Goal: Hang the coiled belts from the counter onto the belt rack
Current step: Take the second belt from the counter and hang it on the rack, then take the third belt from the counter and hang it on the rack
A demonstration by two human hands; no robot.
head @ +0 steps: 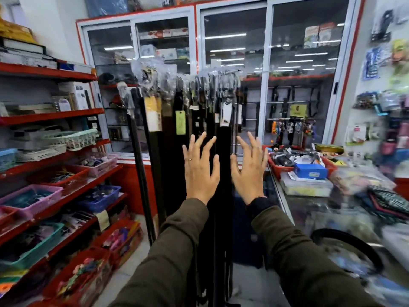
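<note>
Before the belt rack [223,73], left hand [202,171] and right hand [249,173] spread flat, empty, against hanging belts [208,129]; counter [309,209] edge close right, shelves [66,114] left.

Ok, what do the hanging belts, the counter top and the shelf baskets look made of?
Hanging belts: dark, smooth, matte strips, probably leather or imitation; tops wrapped in clear plastic. Counter top: glass, judging by the reflections and goods showing through. Shelf baskets: coloured moulded plastic with perforated walls.
</note>
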